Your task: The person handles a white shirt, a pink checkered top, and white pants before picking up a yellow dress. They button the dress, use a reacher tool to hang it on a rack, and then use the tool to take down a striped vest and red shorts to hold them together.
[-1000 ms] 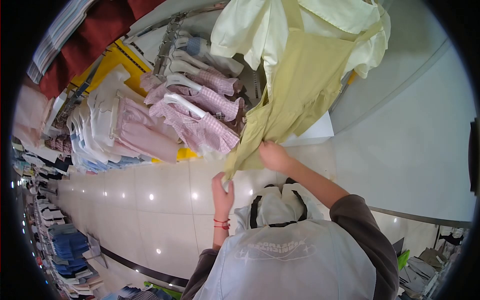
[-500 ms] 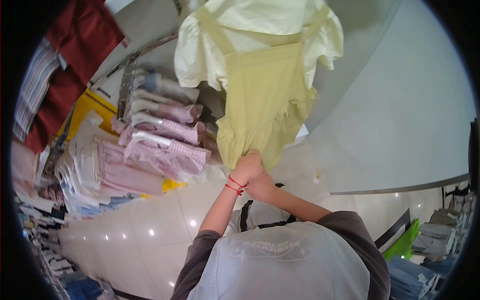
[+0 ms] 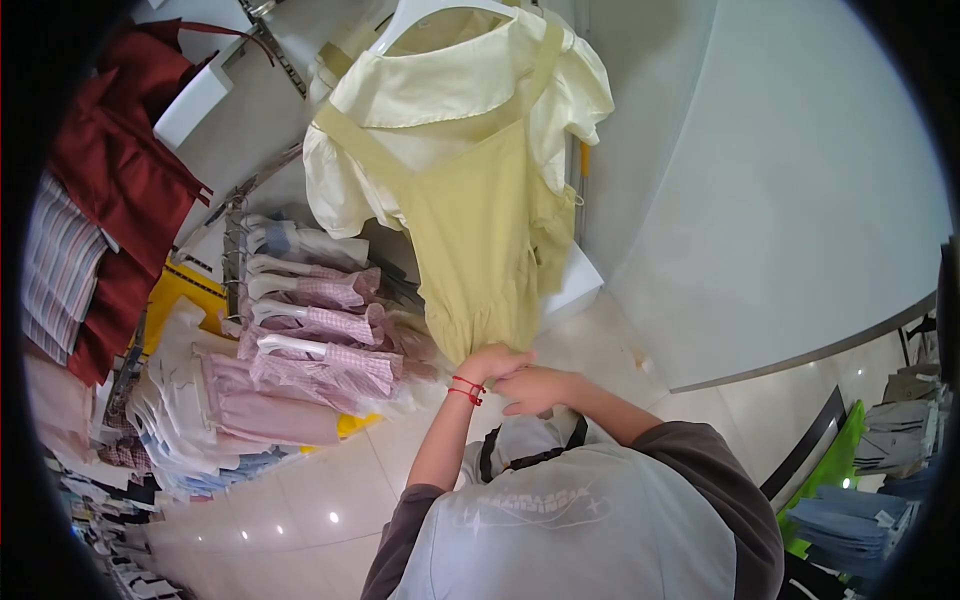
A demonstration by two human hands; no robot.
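A yellow pinafore dress (image 3: 470,220) over a cream puff-sleeved blouse (image 3: 430,95) hangs in front of me on a white hanger (image 3: 425,15). My left hand (image 3: 490,363), with a red string bracelet (image 3: 466,391) at its wrist, is closed on the gathered lower part of the dress. Just below and to the right is my right hand (image 3: 540,388), close against the left one. Its fingers are curled, and what they hold, if anything, is hidden. The dress's lower hem is out of sight behind my hands.
At left, pink checked garments (image 3: 340,325) hang on a rail beside white tops (image 3: 175,370) and dark red clothing (image 3: 120,150). A grey curved wall (image 3: 800,200) stands at right, with a white block (image 3: 575,280) near its base. Folded jeans (image 3: 845,525) sit at lower right.
The dress and blouse appear lower and further left in view, showing the hanger. My hands have come down slightly, and the right hand has shifted right, from tightly overlapping the left to beside it.
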